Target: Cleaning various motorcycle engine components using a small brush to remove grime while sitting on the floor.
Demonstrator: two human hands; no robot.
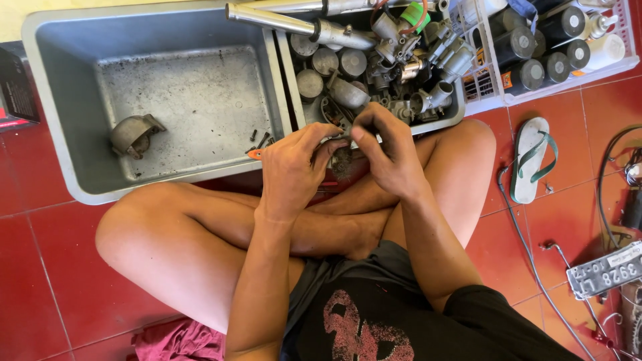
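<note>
**Both hands on one small greasy part**

Down over crossed legs, the left hand (291, 167) and right hand (388, 157) met, fingers of both closed on a small dark metal part (342, 159) between them. Beyond, a grey tray (60, 100) held loose engine pieces (374, 73).

Bright, even daylight; colours saturated. Soft shadows under legs on red floor (40, 281) and inside grey tray (60, 100). Mild glare on metal tube (267, 19) at top edge. Focus sharp throughout; slight wide-angle bending toward corners. No motion blur.
</note>
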